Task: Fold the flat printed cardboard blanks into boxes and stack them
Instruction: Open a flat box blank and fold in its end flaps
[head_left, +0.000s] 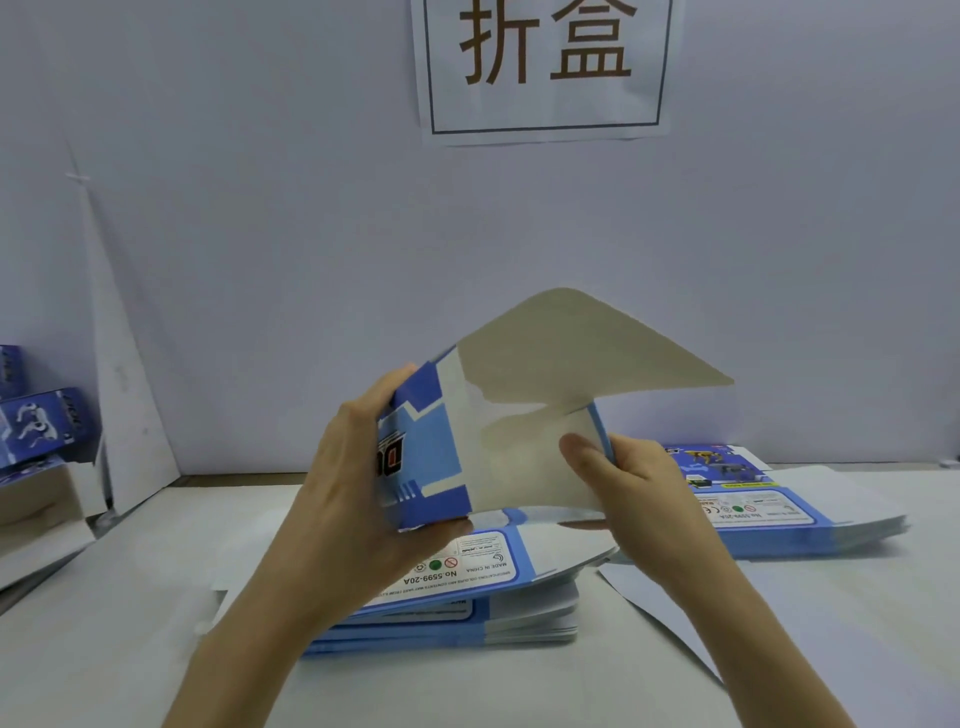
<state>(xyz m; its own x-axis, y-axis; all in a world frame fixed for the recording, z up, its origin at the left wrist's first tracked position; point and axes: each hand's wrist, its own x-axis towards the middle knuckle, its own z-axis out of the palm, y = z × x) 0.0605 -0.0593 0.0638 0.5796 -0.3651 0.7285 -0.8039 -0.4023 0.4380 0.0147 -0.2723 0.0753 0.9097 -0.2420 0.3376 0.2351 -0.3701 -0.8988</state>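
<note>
Left hand (353, 483) grips the half-opened blue printed cardboard box (431, 457) at nine o'clock, right hand (639, 488) pinches its three o'clock edge, over the stack of flat blanks (467, 592); open grey flap (587, 343) juts toward one o'clock, nearer the right hand.

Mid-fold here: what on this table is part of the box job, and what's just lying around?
Job: half-folded box, held by left hand and right hand; near stack of blanks; far stack of blanks; folded boxes at left.
Lying about: wall sign; white board leaning at left.
</note>
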